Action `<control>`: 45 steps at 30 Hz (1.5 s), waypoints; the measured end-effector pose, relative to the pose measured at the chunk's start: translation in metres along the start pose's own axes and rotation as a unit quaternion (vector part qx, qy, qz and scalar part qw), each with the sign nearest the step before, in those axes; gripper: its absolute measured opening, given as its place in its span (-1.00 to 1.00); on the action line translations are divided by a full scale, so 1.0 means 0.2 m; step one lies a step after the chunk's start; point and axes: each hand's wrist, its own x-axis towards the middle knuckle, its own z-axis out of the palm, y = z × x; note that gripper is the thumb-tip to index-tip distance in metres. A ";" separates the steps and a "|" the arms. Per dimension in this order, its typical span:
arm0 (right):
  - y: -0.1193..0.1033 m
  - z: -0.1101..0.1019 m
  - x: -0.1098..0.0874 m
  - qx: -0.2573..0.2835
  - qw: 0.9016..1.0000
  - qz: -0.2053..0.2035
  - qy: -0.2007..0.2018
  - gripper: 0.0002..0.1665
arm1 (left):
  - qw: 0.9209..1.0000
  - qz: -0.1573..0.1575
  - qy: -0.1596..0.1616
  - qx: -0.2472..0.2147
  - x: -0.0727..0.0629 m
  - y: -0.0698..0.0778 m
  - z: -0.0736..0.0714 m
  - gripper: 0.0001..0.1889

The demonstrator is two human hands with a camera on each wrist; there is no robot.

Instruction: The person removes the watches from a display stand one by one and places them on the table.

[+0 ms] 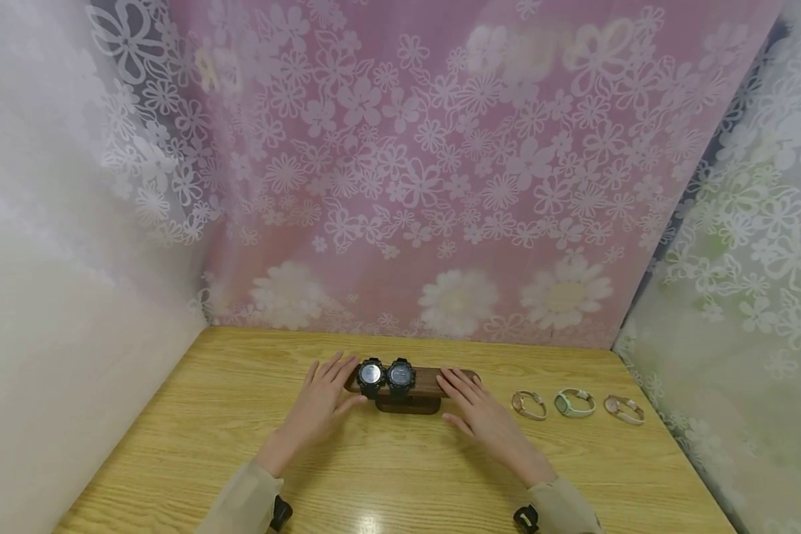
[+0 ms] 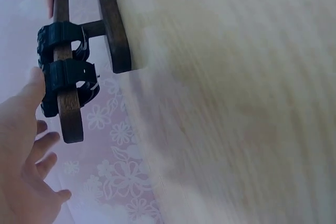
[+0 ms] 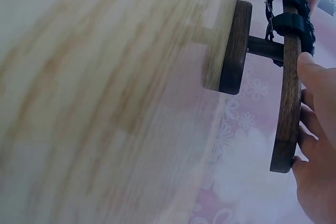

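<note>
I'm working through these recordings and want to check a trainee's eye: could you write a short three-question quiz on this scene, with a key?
1. How many black watches are on the wooden stand?
2. True or false: in the head view, the three loose watches lie to the left of the stand.
3. Pick one. In the head view, the middle loose watch is: (a) black, (b) pale green, (c) bright red.

Key: 1. Two. 2. False; they lie to its right. 3. (b).
</note>
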 end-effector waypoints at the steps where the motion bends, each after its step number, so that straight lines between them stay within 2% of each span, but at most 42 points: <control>1: 0.00 0.00 0.00 0.001 1.000 -0.001 0.002 -0.19 | 1.000 0.004 0.002 -0.007 0.01 0.00 0.00 -0.20; 5: 0.00 0.00 0.00 -0.001 1.000 -0.002 0.008 -0.19 | 0.999 0.022 0.002 -0.040 0.06 -0.01 0.01 -0.18; 9: 0.00 0.00 0.00 -0.006 1.000 -0.007 0.015 -0.19 | 0.997 0.023 -0.024 -0.064 0.10 -0.01 0.03 -0.18; 12: 0.00 0.01 0.00 -0.002 1.000 -0.011 0.019 -0.18 | 0.997 0.020 -0.034 -0.069 0.12 -0.01 0.04 -0.19; 19: 0.00 0.01 0.00 0.004 1.000 -0.013 0.023 -0.18 | 0.998 0.021 -0.021 -0.057 0.14 -0.04 0.06 -0.24; 28: 0.00 0.00 0.00 0.004 1.000 -0.009 0.023 -0.16 | 0.999 0.020 -0.016 -0.030 0.13 -0.08 0.05 -0.23; 38: 0.00 0.00 0.00 0.006 1.000 -0.001 0.011 -0.17 | 0.999 0.037 0.012 -0.032 0.09 -0.14 0.01 -0.23; 45: -0.01 0.01 0.00 0.020 1.000 0.003 0.013 -0.18 | 0.998 0.043 0.045 -0.006 0.04 -0.18 -0.05 -0.26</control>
